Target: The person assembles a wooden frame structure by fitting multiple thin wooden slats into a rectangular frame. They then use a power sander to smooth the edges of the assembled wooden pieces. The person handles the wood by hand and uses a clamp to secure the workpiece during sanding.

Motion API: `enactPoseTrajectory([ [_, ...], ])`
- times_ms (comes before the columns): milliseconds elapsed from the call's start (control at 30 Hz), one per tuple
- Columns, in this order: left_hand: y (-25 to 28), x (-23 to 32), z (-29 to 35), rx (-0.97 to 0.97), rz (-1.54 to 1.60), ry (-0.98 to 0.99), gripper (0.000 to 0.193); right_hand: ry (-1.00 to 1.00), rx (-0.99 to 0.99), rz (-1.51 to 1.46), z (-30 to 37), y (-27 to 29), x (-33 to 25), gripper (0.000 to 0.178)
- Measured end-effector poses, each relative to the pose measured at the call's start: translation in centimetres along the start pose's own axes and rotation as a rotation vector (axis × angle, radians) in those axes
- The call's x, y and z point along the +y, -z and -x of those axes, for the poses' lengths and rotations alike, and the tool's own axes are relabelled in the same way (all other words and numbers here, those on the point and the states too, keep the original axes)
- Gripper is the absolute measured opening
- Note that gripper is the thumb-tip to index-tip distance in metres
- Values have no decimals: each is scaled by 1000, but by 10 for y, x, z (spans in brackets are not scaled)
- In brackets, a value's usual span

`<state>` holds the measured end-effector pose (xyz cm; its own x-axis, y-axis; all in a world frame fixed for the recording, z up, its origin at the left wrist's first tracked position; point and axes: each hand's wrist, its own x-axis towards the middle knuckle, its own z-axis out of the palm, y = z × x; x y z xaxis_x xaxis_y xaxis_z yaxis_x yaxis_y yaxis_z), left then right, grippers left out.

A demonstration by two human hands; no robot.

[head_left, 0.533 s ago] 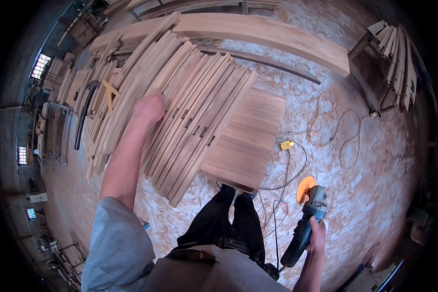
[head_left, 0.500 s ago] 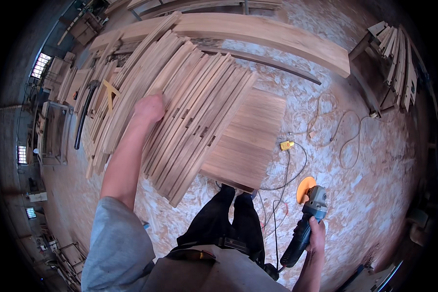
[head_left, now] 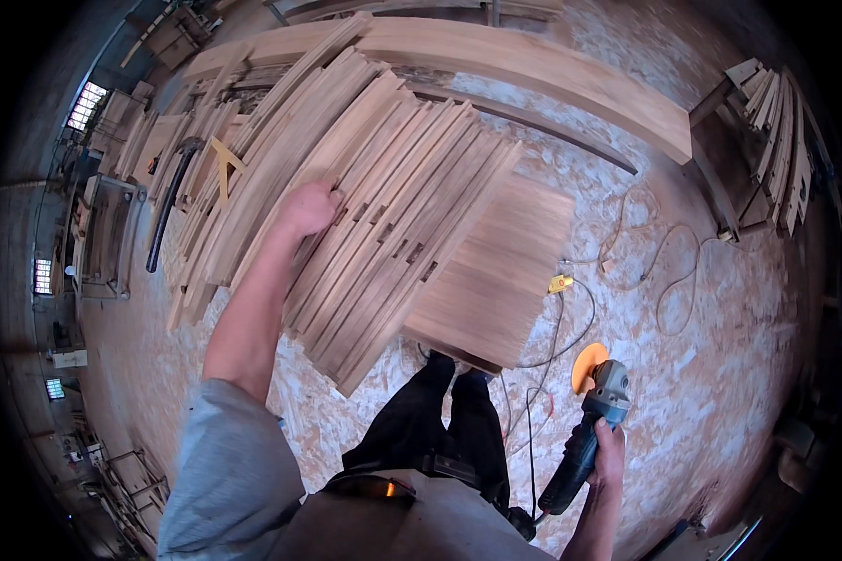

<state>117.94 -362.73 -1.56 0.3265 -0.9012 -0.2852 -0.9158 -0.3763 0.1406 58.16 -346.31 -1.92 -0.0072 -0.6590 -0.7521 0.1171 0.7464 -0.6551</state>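
Observation:
My left hand (head_left: 311, 208) is closed over the edge of a wooden strip (head_left: 351, 126) in the middle of a row of long strips lying side by side. Its fingertips are partly hidden. Slots are cut in several strips (head_left: 398, 248) right of this hand. At the lower right, my right hand (head_left: 610, 453) grips the dark body of an angle grinder (head_left: 576, 458). The grinder has a grey head and an orange disc (head_left: 588, 366) at its upper end, held off the wood. Right of the strips lies a wide, flat wooden panel (head_left: 496, 271).
A black-handled hammer (head_left: 166, 210) and a yellow wooden square (head_left: 225, 166) lie on the left strips. A long thick plank (head_left: 533, 70) runs across the far side. Cables and a yellow connector (head_left: 559, 283) trail over the dusty floor. More slats (head_left: 776, 131) are stacked far right.
The strips, panel and plank appear slightly farther right as the view shifts. My left hand stays on about the same part of the strips. The grinder has barely moved.

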Motion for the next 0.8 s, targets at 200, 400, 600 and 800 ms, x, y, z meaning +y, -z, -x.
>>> enactPoseTrajectory([
  [200, -6, 4, 1, -76, 56, 34, 39, -35, -16, 8, -7, -14, -8, 67],
  [400, 7, 4, 3, 770, -67, -130, 31, -13, -12, 28, 0, -21, -12, 66],
  [600, 9, -22, -12, 321, 31, 175, 24, -19, -2, 27, 2, -20, -3, 65],
  [800, 32, 41, 43, 372, -5, -345, 35, -2, 21, -38, 3, -7, -5, 59],
])
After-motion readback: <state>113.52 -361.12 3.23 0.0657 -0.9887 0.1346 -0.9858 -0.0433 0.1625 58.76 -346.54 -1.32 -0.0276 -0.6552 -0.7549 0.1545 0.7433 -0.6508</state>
